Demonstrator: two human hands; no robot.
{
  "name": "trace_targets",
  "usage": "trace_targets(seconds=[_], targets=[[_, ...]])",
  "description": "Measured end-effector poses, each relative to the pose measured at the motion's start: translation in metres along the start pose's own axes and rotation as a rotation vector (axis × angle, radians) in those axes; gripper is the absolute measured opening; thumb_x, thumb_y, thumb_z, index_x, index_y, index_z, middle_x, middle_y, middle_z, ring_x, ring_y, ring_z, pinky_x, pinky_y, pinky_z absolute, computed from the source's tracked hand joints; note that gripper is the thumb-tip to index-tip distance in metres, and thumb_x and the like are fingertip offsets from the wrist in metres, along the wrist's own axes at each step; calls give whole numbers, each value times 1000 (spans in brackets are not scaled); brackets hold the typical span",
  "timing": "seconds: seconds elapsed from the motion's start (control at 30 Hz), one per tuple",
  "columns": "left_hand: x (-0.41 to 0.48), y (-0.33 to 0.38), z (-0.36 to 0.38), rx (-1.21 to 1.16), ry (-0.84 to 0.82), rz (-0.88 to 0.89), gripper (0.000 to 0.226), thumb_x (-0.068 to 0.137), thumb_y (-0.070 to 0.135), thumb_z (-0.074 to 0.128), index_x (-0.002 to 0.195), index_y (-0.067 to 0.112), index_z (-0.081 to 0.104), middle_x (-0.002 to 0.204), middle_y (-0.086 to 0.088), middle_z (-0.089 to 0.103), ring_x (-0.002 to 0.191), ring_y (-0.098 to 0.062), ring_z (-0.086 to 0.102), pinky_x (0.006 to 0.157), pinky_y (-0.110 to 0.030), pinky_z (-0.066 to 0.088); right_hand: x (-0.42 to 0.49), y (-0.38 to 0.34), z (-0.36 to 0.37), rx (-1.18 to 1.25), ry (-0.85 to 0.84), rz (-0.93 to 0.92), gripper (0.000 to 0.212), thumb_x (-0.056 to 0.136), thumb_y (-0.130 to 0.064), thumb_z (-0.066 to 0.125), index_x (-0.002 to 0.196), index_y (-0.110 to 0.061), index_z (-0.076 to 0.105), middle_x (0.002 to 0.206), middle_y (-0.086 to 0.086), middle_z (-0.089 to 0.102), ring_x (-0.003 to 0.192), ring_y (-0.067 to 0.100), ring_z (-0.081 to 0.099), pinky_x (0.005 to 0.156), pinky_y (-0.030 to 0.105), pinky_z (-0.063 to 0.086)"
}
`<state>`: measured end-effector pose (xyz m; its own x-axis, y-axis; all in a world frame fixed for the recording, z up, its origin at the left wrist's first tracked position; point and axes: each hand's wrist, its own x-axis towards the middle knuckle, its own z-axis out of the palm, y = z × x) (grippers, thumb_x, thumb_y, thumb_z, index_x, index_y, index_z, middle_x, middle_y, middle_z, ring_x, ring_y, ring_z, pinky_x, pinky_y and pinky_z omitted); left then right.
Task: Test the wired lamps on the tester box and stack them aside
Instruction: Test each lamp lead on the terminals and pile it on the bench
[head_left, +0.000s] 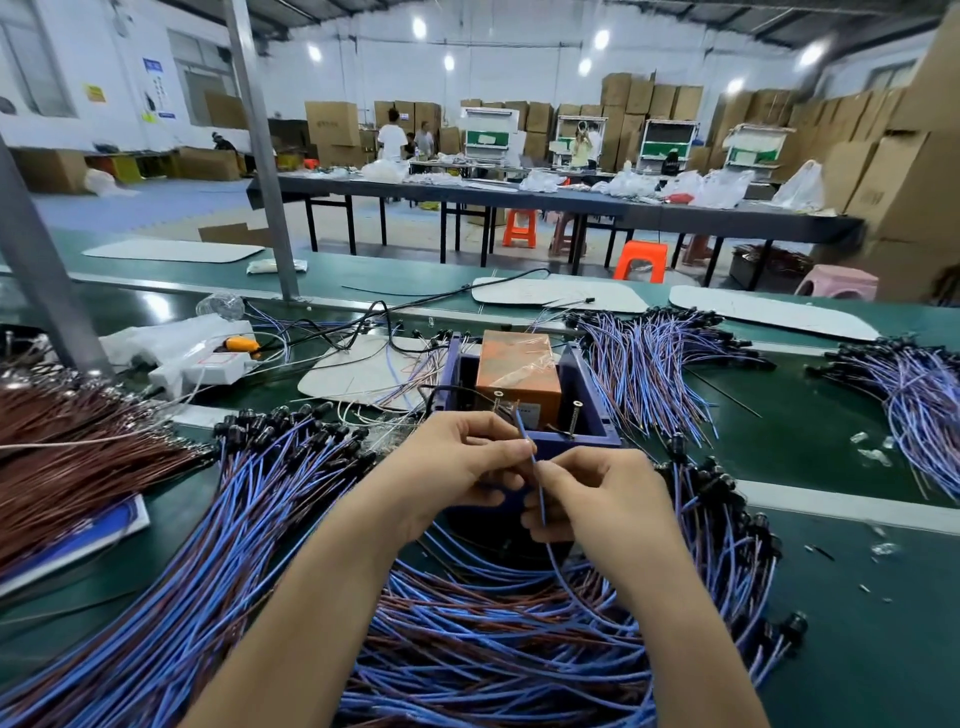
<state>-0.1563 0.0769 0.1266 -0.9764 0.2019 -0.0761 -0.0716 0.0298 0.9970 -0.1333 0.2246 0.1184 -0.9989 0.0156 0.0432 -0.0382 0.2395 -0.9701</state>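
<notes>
Wired lamp lead (523, 434), thin and blue-sheathed, is pinched in both hands just in front of the tester. The left hand (457, 462) nips it between thumb and curled forefinger; the right hand (597, 499) pinches it a little lower, and the two sets of fingertips almost touch. The lead's upper end slants up toward the dark blue open plastic tester box (587, 395). That box holds an orange rectangular block wrapped in clear film (519, 369), with two upright metal screws (573, 418) at its near edge. Which lamp head belongs to the held lead cannot be told.

Under the forearms spreads a large heap of blue-and-brown wired lamps with black heads (467, 623), on the dark green work table (831, 441). Beyond the box to the right lies a fanned stack of similar purple-blue wired lamps (649, 358), and another bundle of them (909, 389) lies well apart at the far right. A sheaf of brown wires (78, 452) lies to the left, with a white power strip (202, 366) behind it.
</notes>
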Motion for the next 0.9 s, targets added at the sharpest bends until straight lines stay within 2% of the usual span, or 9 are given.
trace_targets(seconds=[0.13,0.2,0.4,0.57,0.9], targets=[[3,-7,-1,-11,1,-70,10,89,11,63,79,12,62,76,-6,72,54,-6,62,53,-18,52,4,5,-2,7,58,65,17,91,-9,62,76,-5,67,67,13,69,52,23,69,49,29,57],[5,-9,0,11,8,-72,8,88,11,64,80,11,63,76,-7,71,52,-5,61,54,-17,53,3,6,-3,3,19,59,14,89,-13,67,76,-6,69,69,14,70,54,24,70,51,30,58],[6,-10,1,43,23,-36,6,87,11,66,82,8,66,71,-4,70,49,-3,59,51,-15,51,3,6,-6,-65,-7,11,7,86,-9,69,79,-8,68,70,11,70,56,19,70,47,22,52],[6,-10,3,50,8,-20,5,87,10,66,82,8,65,65,-1,69,49,-3,59,52,-16,51,4,8,-7,-133,2,-25,9,81,-14,75,77,-17,67,68,8,70,63,21,67,45,19,45],[12,-17,-10,123,113,-92,17,90,13,63,76,8,68,70,-4,73,51,-6,61,48,-17,49,9,14,-24,-124,167,31,16,83,0,66,77,-15,66,65,2,68,49,11,67,40,15,44]])
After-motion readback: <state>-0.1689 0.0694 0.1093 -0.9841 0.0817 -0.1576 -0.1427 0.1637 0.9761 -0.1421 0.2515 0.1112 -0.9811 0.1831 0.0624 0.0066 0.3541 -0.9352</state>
